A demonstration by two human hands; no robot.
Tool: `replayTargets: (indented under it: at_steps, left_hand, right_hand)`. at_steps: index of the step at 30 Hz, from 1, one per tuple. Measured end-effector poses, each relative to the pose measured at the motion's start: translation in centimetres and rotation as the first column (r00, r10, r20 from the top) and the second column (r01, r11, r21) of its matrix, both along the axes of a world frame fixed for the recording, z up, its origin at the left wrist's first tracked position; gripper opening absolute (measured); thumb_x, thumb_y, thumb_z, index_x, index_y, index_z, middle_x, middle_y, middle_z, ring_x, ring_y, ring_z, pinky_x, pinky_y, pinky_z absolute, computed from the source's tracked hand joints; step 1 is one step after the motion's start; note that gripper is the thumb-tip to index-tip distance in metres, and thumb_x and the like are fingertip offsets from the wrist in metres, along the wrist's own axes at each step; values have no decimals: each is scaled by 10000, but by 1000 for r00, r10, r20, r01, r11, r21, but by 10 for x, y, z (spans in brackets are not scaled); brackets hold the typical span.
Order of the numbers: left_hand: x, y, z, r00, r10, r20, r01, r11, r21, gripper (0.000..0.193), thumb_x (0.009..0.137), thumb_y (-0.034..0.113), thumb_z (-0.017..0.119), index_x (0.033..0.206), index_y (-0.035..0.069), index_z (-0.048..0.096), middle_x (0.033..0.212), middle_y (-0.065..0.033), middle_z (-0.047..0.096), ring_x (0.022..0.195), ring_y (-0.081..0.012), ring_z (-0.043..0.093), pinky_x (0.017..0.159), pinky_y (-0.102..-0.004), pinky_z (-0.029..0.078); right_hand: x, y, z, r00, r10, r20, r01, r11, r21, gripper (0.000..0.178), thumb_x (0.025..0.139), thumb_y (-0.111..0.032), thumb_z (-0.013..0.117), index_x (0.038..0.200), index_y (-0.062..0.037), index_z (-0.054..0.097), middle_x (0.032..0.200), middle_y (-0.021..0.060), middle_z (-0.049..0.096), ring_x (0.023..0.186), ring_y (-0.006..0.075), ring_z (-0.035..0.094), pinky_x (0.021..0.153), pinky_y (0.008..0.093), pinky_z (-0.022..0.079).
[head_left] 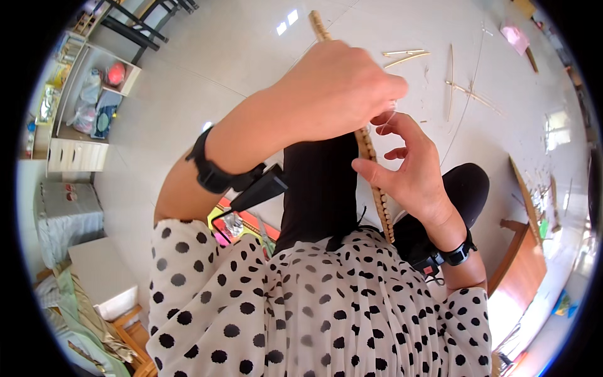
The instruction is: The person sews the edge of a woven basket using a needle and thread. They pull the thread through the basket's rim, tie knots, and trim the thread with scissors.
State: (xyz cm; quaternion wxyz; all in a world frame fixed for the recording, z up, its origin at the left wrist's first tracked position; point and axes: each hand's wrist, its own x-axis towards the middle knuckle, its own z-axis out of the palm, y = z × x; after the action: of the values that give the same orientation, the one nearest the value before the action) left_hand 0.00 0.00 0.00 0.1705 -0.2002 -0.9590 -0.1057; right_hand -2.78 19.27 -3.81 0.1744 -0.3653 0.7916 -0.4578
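A long narrow brown strip (381, 207) with a ridged, bead-like edge runs from above my left hand down to my lap. My left hand (336, 88) reaches across, closed over the strip's upper part; its curled fingers are mostly hidden underneath. Beside those fingertips shows a fine white thread (390, 119), running toward my right hand. My right hand (411, 166) is beside the strip with its fingers bent and apart. Its thumb lies over the strip's edge, and its index fingertip comes close to my left fingers.
Thin pale sticks (451, 88) lie on the glossy tiled floor (232, 56) ahead. A pink item (515, 38) is farther right. Left stand an open shelf (63, 113) with bags and a wrapped box (70, 210). A brown wooden board (520, 261) leans at the right. Colourful packaging (248, 223) lies by my left leg.
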Motion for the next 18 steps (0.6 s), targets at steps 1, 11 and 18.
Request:
replayTargets:
  at_steps: [1,11,18]
  left_hand:
    - [-8,6,1,1000,-7,12,7,1000,-12,132,836,201,652,756,105,611,603,-78,587,591,-278,591,536,-406,434]
    - [-41,16,19,901,-357,246,109,735,670,180,877,125,612,771,-20,614,628,-100,612,552,-171,579,552,-327,447]
    - [-50,30,19,775,-440,453,18,733,680,184,859,79,624,703,0,566,585,-91,548,542,-183,535,535,-355,432]
  right_hand:
    - [-3,2,-3,1000,-25,14,25,1000,-6,481,738,-181,803,1139,-12,597,1113,106,636,991,219,642,724,325,545]
    - [-4,2,-8,958,-284,43,286,956,-64,415,780,-108,738,1148,18,591,1000,107,664,896,164,639,689,274,537]
    - [4,0,-24,950,-310,40,312,930,-194,398,786,-58,730,1152,65,635,1106,125,657,914,143,631,723,258,533]
